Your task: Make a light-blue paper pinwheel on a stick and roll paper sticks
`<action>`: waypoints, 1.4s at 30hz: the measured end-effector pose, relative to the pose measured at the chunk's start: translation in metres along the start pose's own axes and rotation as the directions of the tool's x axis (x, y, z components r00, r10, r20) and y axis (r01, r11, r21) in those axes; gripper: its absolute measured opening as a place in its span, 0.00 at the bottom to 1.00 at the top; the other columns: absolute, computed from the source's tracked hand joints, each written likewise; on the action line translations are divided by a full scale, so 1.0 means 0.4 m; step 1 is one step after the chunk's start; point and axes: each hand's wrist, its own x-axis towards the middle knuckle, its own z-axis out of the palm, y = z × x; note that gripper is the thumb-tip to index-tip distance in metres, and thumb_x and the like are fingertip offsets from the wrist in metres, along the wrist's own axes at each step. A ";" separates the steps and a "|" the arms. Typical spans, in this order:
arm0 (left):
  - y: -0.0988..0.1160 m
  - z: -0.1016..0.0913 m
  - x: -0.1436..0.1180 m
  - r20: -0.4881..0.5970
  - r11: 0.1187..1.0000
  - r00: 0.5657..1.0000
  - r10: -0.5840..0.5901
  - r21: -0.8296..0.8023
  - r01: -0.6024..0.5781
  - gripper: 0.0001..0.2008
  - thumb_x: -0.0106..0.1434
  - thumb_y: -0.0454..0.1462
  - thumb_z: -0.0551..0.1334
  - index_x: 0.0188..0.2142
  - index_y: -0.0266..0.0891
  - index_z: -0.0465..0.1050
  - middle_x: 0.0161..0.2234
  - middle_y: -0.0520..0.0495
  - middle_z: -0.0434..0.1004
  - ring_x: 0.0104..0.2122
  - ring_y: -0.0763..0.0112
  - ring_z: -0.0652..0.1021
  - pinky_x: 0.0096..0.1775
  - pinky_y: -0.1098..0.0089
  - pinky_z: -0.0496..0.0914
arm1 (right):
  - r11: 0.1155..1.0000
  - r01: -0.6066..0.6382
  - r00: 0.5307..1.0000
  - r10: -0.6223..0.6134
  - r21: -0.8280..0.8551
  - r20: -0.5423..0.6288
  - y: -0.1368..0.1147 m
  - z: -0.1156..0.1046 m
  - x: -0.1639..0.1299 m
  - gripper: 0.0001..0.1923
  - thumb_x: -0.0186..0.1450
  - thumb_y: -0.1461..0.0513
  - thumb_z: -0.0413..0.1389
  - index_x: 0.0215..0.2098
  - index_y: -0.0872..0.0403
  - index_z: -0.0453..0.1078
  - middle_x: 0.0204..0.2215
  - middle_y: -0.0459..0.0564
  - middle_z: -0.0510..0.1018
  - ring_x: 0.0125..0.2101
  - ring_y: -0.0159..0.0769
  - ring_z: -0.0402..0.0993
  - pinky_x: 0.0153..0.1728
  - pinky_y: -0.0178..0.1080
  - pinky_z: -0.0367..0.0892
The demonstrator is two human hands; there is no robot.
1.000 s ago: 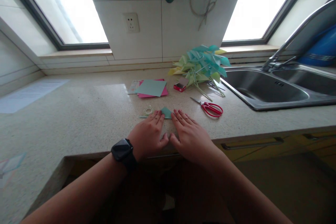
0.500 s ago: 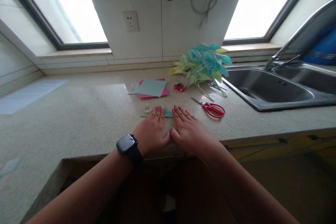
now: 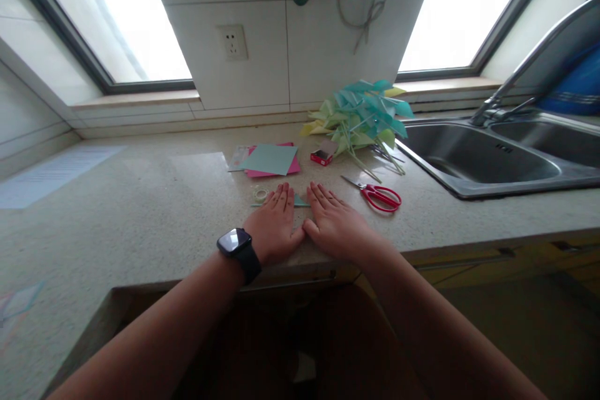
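Note:
A folded piece of light blue-green paper (image 3: 300,201) lies on the counter, mostly covered by my hands. My left hand (image 3: 275,223) rests flat over its left part with the fingers stretched out. Over the right part, my right hand (image 3: 332,219) is also flat, fingers extended, and the two thumbs touch or nearly touch. A small roll of clear tape (image 3: 260,195) sits just beyond my left fingertips. Right of my right hand lie red-handled scissors (image 3: 379,195), blades slightly apart and pointing to the back left.
Square sheets, a blue-green one (image 3: 269,159) over a pink one (image 3: 294,169), lie behind my hands beside a small red box (image 3: 323,154). A heap of paper pinwheels (image 3: 365,115) rests at the back right, near the steel sink (image 3: 469,190). Printed paper (image 3: 56,172) lies left.
Both hands have slid slightly forward, away from me, still flat on the folded paper. The camera view has shifted a little. The other things lie as before.

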 end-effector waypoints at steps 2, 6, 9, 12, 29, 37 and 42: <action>-0.002 -0.001 0.007 0.018 1.000 1.000 -0.006 0.006 0.006 0.38 0.69 0.45 0.48 0.67 0.13 0.47 0.70 0.18 0.46 0.70 0.46 0.52 0.66 0.51 0.53 | 1.000 -0.005 1.000 0.005 0.002 0.005 0.003 -0.001 0.007 0.39 0.68 0.55 0.44 0.71 0.72 0.48 0.71 0.66 0.47 0.71 0.48 0.43 0.70 0.49 0.44; -0.005 -0.008 0.022 0.061 1.000 0.998 -0.021 0.016 0.020 0.38 0.67 0.42 0.49 0.68 0.13 0.46 0.70 0.18 0.44 0.70 0.46 0.50 0.67 0.52 0.52 | 1.000 -0.013 1.000 0.013 0.003 0.015 0.009 -0.001 0.020 0.39 0.68 0.56 0.44 0.71 0.72 0.48 0.71 0.65 0.47 0.71 0.47 0.42 0.70 0.49 0.43; -0.007 -0.013 0.032 0.086 0.999 0.996 -0.030 0.022 0.028 0.38 0.67 0.42 0.49 0.68 0.14 0.45 0.70 0.20 0.43 0.71 0.47 0.50 0.67 0.53 0.51 | 1.000 -0.014 1.000 0.014 0.003 0.028 0.015 0.001 0.028 0.40 0.68 0.55 0.44 0.71 0.71 0.47 0.71 0.65 0.46 0.71 0.47 0.41 0.70 0.49 0.43; -0.010 -0.014 0.037 0.099 0.999 0.994 -0.035 0.029 0.032 0.38 0.67 0.42 0.49 0.69 0.15 0.44 0.71 0.21 0.43 0.71 0.49 0.49 0.68 0.55 0.50 | 1.000 -0.010 0.999 0.010 0.001 0.034 0.021 0.003 0.033 0.40 0.68 0.54 0.44 0.71 0.71 0.47 0.71 0.65 0.45 0.71 0.47 0.41 0.70 0.49 0.44; -0.023 0.005 0.035 -0.028 0.999 1.000 0.008 -0.051 -0.010 0.22 0.69 0.42 0.63 0.60 0.40 0.67 0.62 0.39 0.67 0.57 0.50 0.72 0.55 0.44 0.69 | 0.991 0.048 0.976 -0.073 -0.125 -0.204 0.022 -0.016 0.057 0.09 0.71 0.64 0.52 0.38 0.55 0.75 0.39 0.54 0.79 0.44 0.44 0.73 0.45 0.41 0.63; -0.022 -0.032 0.022 -0.092 0.968 0.996 -0.024 -0.252 0.000 0.24 0.73 0.38 0.50 0.65 0.27 0.62 0.68 0.27 0.58 0.68 0.49 0.59 0.64 0.52 0.57 | 0.963 0.132 0.940 -0.197 -0.235 -0.279 0.007 -0.028 0.034 0.08 0.72 0.68 0.51 0.39 0.57 0.72 0.39 0.55 0.77 0.40 0.43 0.72 0.41 0.41 0.62; -0.001 -0.118 -0.012 -0.128 0.890 0.989 -0.071 -0.455 0.005 0.15 0.72 0.37 0.55 0.45 0.36 0.80 0.45 0.38 0.82 0.48 0.55 0.77 0.53 0.56 0.66 | 0.926 0.221 0.891 -0.319 -0.304 -0.322 -0.006 -0.096 -0.003 0.08 0.73 0.66 0.51 0.38 0.56 0.71 0.37 0.54 0.77 0.40 0.44 0.70 0.43 0.44 0.62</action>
